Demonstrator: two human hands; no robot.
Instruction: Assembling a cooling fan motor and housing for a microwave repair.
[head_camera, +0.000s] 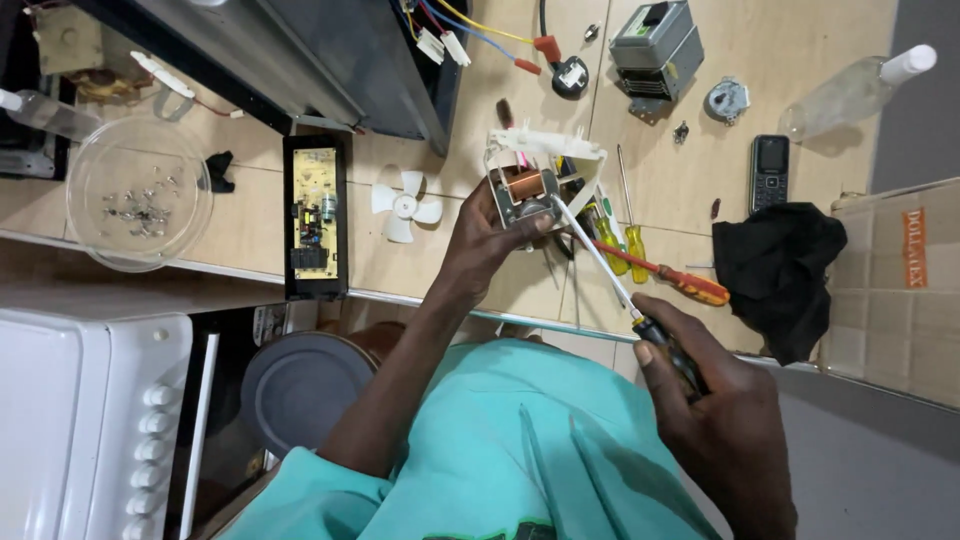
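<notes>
My left hand grips a small fan motor with a copper coil, fixed in a white plastic bracket, held just above the tiled counter. My right hand is closed round the dark handle of a long screwdriver, whose tip meets the motor's metal frame by my left thumb. A white fan blade lies loose to the left of the motor.
A green circuit board in a black frame lies left. A glass dish holds several screws. Orange and yellow screwdrivers, a black cloth, a phone, a metal box part and a plastic bottle lie right.
</notes>
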